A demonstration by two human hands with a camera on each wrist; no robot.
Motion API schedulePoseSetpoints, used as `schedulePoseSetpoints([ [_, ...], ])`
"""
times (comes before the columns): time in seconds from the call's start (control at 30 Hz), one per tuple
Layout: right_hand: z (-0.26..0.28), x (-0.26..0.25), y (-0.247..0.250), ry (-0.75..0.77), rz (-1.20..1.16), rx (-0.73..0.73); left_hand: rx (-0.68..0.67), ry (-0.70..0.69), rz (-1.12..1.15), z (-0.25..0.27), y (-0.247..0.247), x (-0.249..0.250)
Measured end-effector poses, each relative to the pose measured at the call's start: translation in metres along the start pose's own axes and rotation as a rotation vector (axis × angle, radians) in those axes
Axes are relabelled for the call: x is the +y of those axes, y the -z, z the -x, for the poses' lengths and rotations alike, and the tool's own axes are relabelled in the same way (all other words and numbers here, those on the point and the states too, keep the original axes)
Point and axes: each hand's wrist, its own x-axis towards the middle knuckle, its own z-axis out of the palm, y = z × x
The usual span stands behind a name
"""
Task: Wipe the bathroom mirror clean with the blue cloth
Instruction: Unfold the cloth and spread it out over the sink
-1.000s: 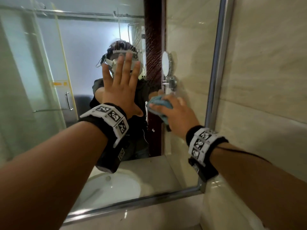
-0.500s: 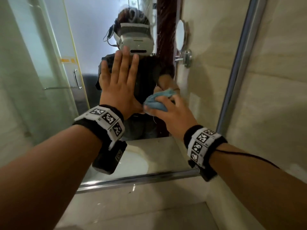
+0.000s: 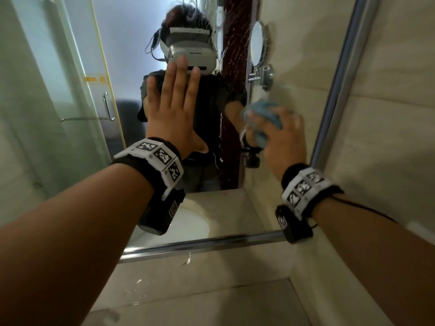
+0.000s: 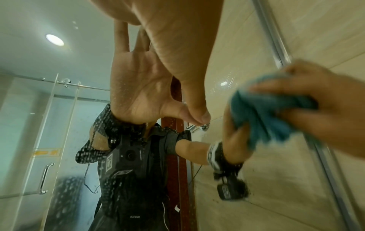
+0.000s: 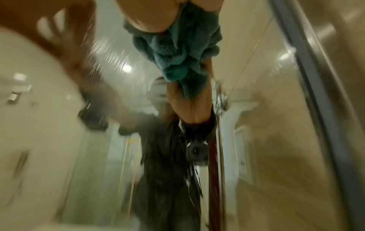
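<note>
Since a second ago the blue cloth (image 3: 263, 118) has travelled rightward across the glass, from beside the left palm to a spot nearer the mirror's right frame; left hand has kept its place, while the view has tipped lower, showing more of the surface below. Cloth now: bunched into a wad under the right hand (image 3: 281, 140), pressed to the mirror (image 3: 70, 114) in its lower right part, just below the reflected round shaving mirror (image 3: 257, 44). Right grip: fingers curled over the wad, thumb tucked beneath, folds spilling out past the fingers in the right wrist view (image 5: 177, 51); that view is smeared with motion, so a stroke looks to be underway. Cloth reads as plush, soft, light, with no stiffness of its own; judged best held as it is, wadded in the palm with fingers spread over the top so pressure goes through the pads, loose tail kept gathered so it does not drag. Likely damp, though that cannot be told for sure. Left hand (image 3: 171, 109) is flat on the glass, fingers straight and together, holding nothing, probably bracing. Droplets or specks show on the glass in the left wrist view (image 4: 98, 140), so wiping is judged unfinished. Glass is hard, slick and fragile under heavy leaning; the braced palm may leave its own print to wipe. Outward: chrome mirror frame (image 3: 339, 90) at right and along the bottom, beige tiled wall (image 3: 395, 102) beyond, wet marks on the surface (image 3: 211, 290) beneath.
</note>
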Motion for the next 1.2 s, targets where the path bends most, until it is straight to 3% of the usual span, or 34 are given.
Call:
schedulePoseSetpoints([
  [0.1, 0.061, -0.006, -0.018, 0.094, 0.027, -0.479, -0.015, 0.002, 0.001, 0.000, 0.003, 0.002],
  [0.3, 0.119, -0.002, -0.033, 0.134, 0.029, -1.020, -0.057, -0.047, 0.123, 0.033, 0.010, 0.007],
  [0.33, 0.124, -0.005, -0.029, 0.098, -0.016, -1.035, -0.070, -0.062, 0.134, 0.047, 0.008, 0.008],
  [0.43, 0.132, -0.018, -0.010, -0.106, -0.159, -0.889, -0.162, -0.096, 0.164, 0.084, 0.006, 0.009],
  [0.6, 0.131, -0.051, 0.034, -0.427, -0.594, -0.591, -0.459, -0.054, 0.439, 0.121, 0.014, 0.018],
  [0.7, 0.135, -0.073, 0.057, -0.453, -0.846, -0.672, -0.561, -0.044, 0.814, 0.150, 0.022, 0.025],
  [0.8, 0.148, -0.089, 0.075, -0.430, -0.917, -0.721, -0.694, 0.064, 1.093, 0.185, 0.035, 0.023],
  [1.07, 0.206, -0.107, 0.095, -0.525, -0.910, -0.866, -0.725, 0.256, 1.119, 0.286, 0.058, 0.004],
  [1.2, 0.229, -0.122, 0.098, -0.495, -0.852, -0.822, -0.780, 0.298, 1.015, 0.326, 0.073, -0.007],
])
